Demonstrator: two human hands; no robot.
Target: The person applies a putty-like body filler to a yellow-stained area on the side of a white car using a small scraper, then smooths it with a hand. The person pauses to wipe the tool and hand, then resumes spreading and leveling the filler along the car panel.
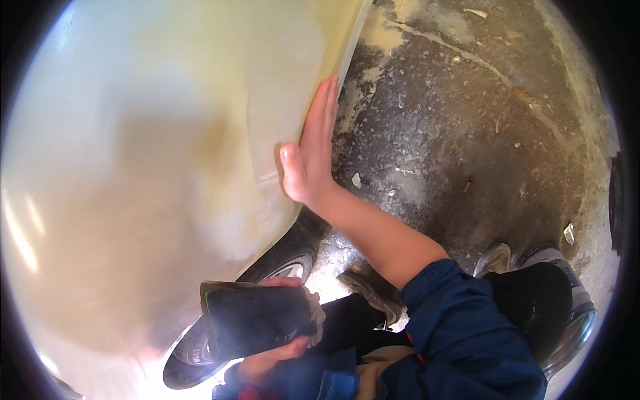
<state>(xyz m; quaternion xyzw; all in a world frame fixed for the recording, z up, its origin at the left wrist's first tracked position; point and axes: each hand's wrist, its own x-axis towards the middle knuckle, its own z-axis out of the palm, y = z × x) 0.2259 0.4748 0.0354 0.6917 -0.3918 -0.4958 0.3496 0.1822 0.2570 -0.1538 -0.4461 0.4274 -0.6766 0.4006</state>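
A large pale cream, glossy curved panel (147, 153), apparently vehicle bodywork, fills the left half of the head view. My right hand (312, 147) lies against its right edge, fingers stretched out together and thumb on the surface. At the lower middle my left hand (297, 347) grips a dark rectangular block (257, 320) with crumpled paper at its end, which looks like a sanding block. The block is in front of a black-tyred wheel (288, 247) under the panel. Part of my left hand is hidden behind the block.
The stained, cracked floor (453, 133) at the right has scattered flakes and scraps. My dark-clad legs and worn shoes (373, 300) are at the bottom. A round, metal-rimmed object (570, 347) sits at the lower right, partly behind my leg.
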